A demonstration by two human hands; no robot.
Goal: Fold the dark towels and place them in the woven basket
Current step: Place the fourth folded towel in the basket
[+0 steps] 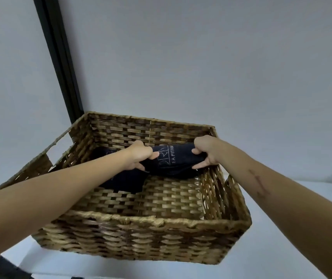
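Observation:
A brown woven basket (141,221) stands on a white table. Inside it, toward the far right corner, hangs a folded dark towel (173,160) with pale lettering. My left hand (140,156) grips its left end and my right hand (206,151) pinches its right end, both reaching over the near rim. A second dark towel (124,181) lies on the basket floor at the left, partly hidden under my left forearm.
The white table (282,238) runs around the basket, with a white wall behind. A black vertical post (60,57) stands at the back left. A dark edge (2,266) shows at the table's near left corner.

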